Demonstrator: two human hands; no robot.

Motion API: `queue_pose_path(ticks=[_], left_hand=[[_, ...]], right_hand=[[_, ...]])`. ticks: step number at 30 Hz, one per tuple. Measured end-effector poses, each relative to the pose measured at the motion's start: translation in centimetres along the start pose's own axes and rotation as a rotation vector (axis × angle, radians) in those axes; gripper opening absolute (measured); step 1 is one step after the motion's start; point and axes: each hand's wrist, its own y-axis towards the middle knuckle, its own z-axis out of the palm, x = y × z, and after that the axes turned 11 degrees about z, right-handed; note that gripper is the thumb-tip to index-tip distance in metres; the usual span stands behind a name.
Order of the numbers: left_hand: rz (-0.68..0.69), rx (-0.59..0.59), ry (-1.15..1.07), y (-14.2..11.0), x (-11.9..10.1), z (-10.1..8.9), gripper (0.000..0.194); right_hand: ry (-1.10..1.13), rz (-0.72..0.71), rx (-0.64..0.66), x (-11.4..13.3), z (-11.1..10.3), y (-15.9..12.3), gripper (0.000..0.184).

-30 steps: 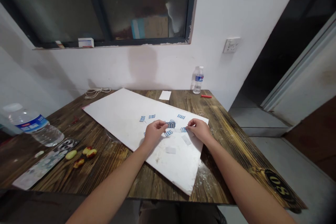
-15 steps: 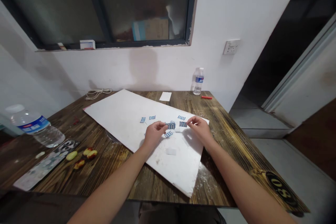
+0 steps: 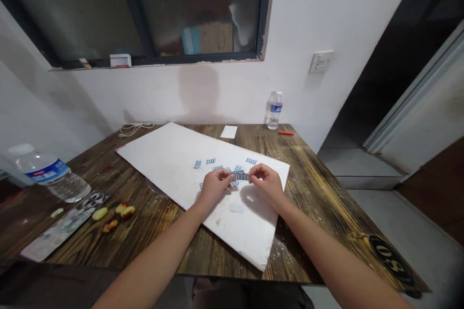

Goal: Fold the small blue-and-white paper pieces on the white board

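**A:** Head view, what just changed? Looks like the left hand (image 3: 216, 186) and right hand (image 3: 266, 183) have closed in on each other.

**B:** Yeah, they've met over one blue-striped paper strip (image 3: 241, 176), right between them, around 12 o'clock from the person. Each hand is pinched almost shut on one end of it. Can't tell how firm the grip is from here, though.

**A:** And the other strips (image 3: 251, 161)?

**B:** Scattered in a loose arc on the white board (image 3: 163, 149), from about 11 to 1 o'clock. A few sit just past the fingers, so it's tight up there.

**A:** Room to move?

**B:** More toward you. The board's near corner (image 3: 261, 268) points to about 5 o'clock, with a long white stretch before it and just a small white square (image 3: 237, 207) on the way. The board's right edge is close past the right hand, around 2 o'clock, then it's the wooden table (image 3: 311, 203). A water bottle (image 3: 275, 111) stands off by the wall at 1 o'clock, well out of reach of the pinch.
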Motion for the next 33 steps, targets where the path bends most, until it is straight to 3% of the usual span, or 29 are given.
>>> queue_pose_path(ticks=[12, 15, 19, 26, 29, 33], left_hand=[[-0.021, 0.052, -0.096, -0.4, -1.0, 0.3, 0.025], [-0.002, 0.014, -0.060, -0.4, -0.9, 0.3, 0.024], [0.003, -0.109, -0.034, 0.0, -0.6, -0.2, 0.025], [0.014, -0.248, -0.010, 0.5, 0.1, -1.1, 0.030], [0.027, -0.245, -0.015, 0.5, 0.1, -1.1, 0.031], [0.016, -0.232, -0.010, 0.4, -0.1, -1.0, 0.031]], right_hand=[[-0.049, -0.084, 0.020, 0.3, 0.8, -0.7, 0.007], [-0.093, -0.138, 0.009, 0.3, 0.7, -0.7, 0.004], [-0.333, -0.213, -0.029, 0.3, 0.4, -0.6, 0.002], [-0.809, -0.399, 0.327, -0.2, 0.5, -1.0, 0.039], [-0.902, -0.401, 0.405, -0.2, 0.7, -1.1, 0.039], [-0.912, -0.385, 0.416, 0.3, 0.4, -1.0, 0.030]])
